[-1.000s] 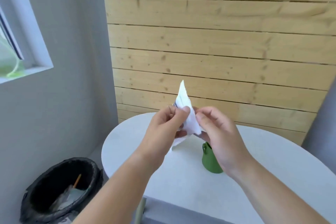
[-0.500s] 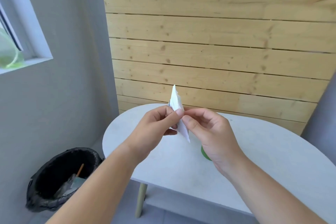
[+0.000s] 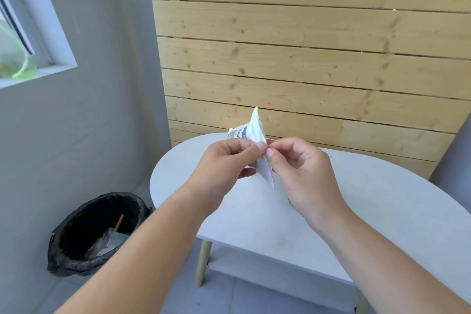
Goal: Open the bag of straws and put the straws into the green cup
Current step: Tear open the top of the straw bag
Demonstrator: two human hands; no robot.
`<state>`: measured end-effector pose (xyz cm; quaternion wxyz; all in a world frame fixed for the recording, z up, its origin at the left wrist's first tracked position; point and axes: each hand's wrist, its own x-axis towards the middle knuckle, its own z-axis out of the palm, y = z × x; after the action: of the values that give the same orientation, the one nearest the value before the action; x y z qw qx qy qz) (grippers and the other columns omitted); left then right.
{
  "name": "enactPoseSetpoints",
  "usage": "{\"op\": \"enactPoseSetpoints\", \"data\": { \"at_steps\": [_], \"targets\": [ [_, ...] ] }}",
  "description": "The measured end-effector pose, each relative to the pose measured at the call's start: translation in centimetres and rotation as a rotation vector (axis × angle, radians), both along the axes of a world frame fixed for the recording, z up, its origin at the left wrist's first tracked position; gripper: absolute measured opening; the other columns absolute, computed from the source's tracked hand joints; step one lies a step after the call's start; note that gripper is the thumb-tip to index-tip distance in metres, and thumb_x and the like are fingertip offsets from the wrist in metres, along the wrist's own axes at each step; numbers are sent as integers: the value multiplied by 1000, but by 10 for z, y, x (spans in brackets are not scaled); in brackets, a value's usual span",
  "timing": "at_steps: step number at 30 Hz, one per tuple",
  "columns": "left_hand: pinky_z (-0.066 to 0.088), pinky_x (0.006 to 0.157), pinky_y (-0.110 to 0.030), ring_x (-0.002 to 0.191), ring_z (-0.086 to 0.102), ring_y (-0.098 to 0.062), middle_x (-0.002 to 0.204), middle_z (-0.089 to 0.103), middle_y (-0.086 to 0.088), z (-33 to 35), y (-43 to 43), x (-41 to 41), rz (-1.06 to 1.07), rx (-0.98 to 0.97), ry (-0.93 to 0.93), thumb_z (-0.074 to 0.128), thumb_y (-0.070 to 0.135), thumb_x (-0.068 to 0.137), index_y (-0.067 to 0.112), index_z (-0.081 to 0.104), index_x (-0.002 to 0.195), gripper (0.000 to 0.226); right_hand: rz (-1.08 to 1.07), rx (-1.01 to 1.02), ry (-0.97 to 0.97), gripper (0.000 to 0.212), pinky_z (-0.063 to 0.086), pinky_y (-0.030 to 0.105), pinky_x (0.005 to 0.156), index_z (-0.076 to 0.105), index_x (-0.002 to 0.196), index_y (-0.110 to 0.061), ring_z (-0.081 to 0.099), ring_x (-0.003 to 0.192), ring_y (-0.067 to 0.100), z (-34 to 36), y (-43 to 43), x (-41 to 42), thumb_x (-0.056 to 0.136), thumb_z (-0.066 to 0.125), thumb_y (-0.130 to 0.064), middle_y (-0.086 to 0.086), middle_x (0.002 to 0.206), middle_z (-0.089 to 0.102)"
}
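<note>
A white bag of straws (image 3: 256,130) with dark printing stands on edge in the air above the table. My left hand (image 3: 224,163) pinches it from the left with thumb and fingers. From the right, my right hand (image 3: 303,173) pinches the same edge, the two thumbs almost touching. Only a thin green sliver of the green cup (image 3: 289,202) shows, just under my right palm; the rest is hidden behind that hand. No straws are visible.
The white oval table (image 3: 382,211) has a lower shelf and wooden legs. A black-lined bin (image 3: 96,232) with rubbish stands on the floor to its left. A wooden plank wall is behind, a grey wall with a window to the left.
Both hands and the bag have shifted slightly up and back over the table. The green cup, plainly seen a second ago, is now almost fully covered by my right hand.
</note>
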<state>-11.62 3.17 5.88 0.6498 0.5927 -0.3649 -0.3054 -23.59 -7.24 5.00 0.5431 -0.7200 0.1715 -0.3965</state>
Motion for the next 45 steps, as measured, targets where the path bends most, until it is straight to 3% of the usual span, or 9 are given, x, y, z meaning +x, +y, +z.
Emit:
{"op": "enactPoseSetpoints", "data": {
  "at_steps": [9,15,21,24,32,35,38,42,45],
  "targets": [
    [57,87,-37,82,63,-20,85,69,-13,-2,-7,-13,117,16,-49,67,18,98,-7,70,91,26,-155,-63,120,14,43,4,63,70,82,-22,64,85,-6,-9,-1,5,94,64,-23,-21,88,73],
    [52,99,-53,83,64,-20,83,67,-10,0,-6,-16,167,19,-101,68,19,97,-7,68,92,26,-187,-3,140,14,39,0,61,70,80,-19,57,86,-20,-10,-3,10,89,68,-30,-18,102,70],
    [56,99,-49,83,64,-18,87,70,-14,1,-2,-13,177,35,-74,65,17,99,-4,69,88,24,-226,77,95,22,48,20,60,67,71,-16,63,70,2,-8,-7,13,75,60,-36,-10,86,75],
    [58,97,-44,90,65,-16,101,74,-25,3,3,-2,230,7,-10,66,18,99,1,73,89,21,-272,178,49,15,51,26,60,68,78,-16,64,70,17,-4,-25,5,86,61,-26,-1,76,71],
    [56,94,-54,74,63,-14,74,72,-6,-1,-6,-14,208,76,-108,71,20,94,-1,72,84,23,-124,-96,105,21,56,38,87,68,101,-32,66,101,1,-5,-15,-1,86,65,-47,-16,104,74],
    [55,94,-56,76,63,-16,84,73,-24,0,-5,-13,205,87,-110,71,21,95,-1,72,85,24,-67,-49,99,23,62,37,75,71,115,-35,72,100,9,-4,-18,-1,95,60,-38,-13,109,76],
    [53,92,-59,76,59,-18,92,71,-30,-1,-3,-13,209,105,-143,71,23,94,0,72,86,24,-108,-49,91,19,62,31,60,74,106,-37,76,86,15,-5,-22,-1,101,58,-28,-9,95,80],
    [59,86,-50,76,64,-11,85,66,-6,-4,-5,-15,214,142,-86,73,48,88,4,65,91,45,-197,-47,38,22,64,42,66,76,98,-31,76,81,20,-4,-23,-1,102,55,-25,-6,85,80],
    [65,79,-46,88,76,-18,103,70,-8,-11,-10,-12,180,298,246,62,79,78,15,63,106,70,-187,114,-59,29,63,35,60,76,89,-27,76,82,22,2,-22,0,104,53,-18,-2,85,79]
  ]
}}
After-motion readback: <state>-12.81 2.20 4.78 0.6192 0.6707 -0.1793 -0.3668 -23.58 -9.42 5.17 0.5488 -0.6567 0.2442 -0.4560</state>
